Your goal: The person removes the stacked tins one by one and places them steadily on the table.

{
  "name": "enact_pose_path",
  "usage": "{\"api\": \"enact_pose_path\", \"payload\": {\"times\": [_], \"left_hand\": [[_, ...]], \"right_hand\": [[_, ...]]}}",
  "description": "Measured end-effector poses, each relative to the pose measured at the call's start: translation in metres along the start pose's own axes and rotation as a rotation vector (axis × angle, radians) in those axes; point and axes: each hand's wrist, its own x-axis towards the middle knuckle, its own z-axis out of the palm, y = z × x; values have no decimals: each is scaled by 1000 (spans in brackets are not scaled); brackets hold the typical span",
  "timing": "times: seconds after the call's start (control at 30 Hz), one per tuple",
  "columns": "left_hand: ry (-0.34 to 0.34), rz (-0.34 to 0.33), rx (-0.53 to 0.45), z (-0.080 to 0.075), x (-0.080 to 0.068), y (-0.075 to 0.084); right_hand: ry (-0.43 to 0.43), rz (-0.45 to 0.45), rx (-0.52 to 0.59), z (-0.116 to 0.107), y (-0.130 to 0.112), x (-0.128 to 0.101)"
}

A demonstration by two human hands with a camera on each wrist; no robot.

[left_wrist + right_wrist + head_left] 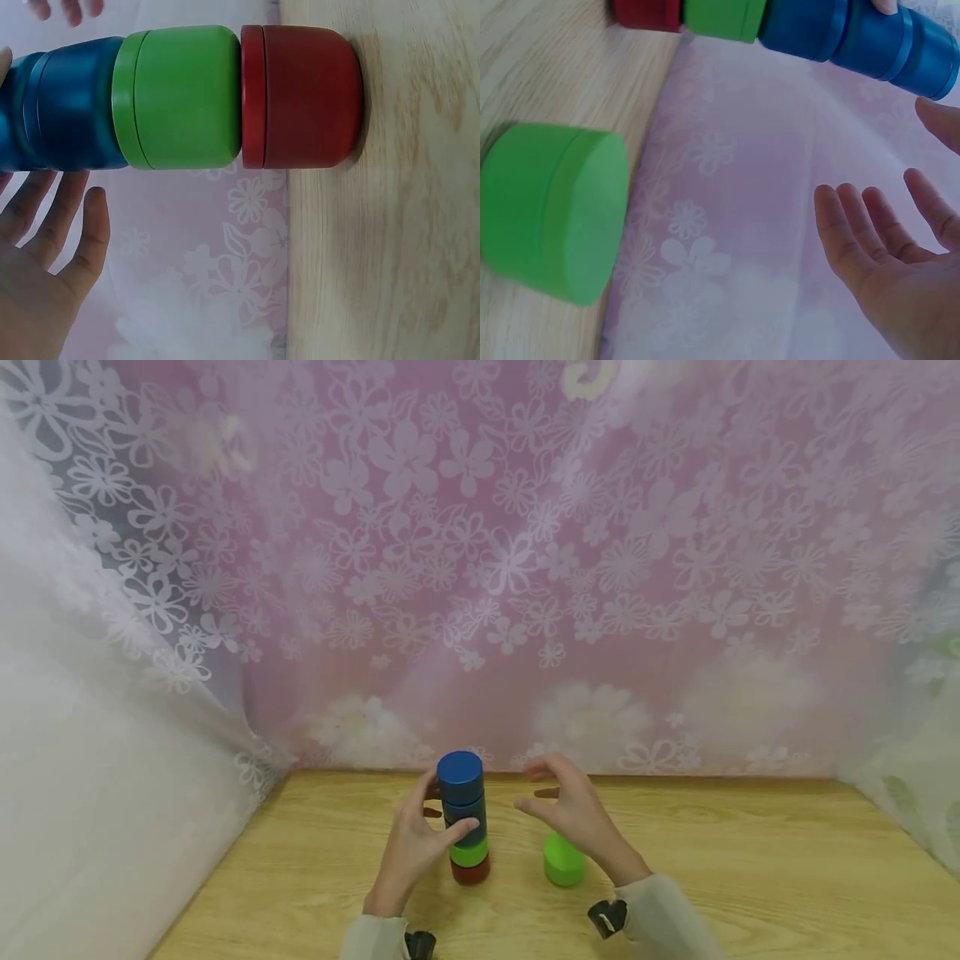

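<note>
A stack of short round lidded canisters stands upright on the table. At its foot is a red canister (311,97), with a green canister (184,97) on it and three blue canisters above, the top blue canister (461,777) ending the stack. My left hand (416,843) holds the stack at the blue part, thumb across the front and fingers round the far side. Right of the stack my right hand (573,810) hovers with fingers spread and slightly bent, nothing in them. Below it a second green canister (555,210) stands alone on the table.
The wood-grain table (750,860) meets a pink flowered curtain (525,610) along its back edge. Pale sheeting (90,760) hangs at the left side, and more flowered cloth (922,735) at the right.
</note>
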Motion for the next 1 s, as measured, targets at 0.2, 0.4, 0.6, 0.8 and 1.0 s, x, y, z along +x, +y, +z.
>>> {"api": "enact_pose_path", "payload": {"times": [0.2,0.4,0.6,0.8,1.0], "left_hand": [[-2,12,27,-1,-3,-2],[0,24,17,0,-3,-3],[-8,3,-2,0,-6,-5],[-11,12,-4,0,-5,-5],[-16,16,2,0,-4,-5]], "right_hand": [[9,-11,46,5,-6,3],[9,-70,83,9,-12,9],[6,-83,104,15,-21,11],[6,-98,103,17,-29,14],[15,-112,115,23,-33,18]]}}
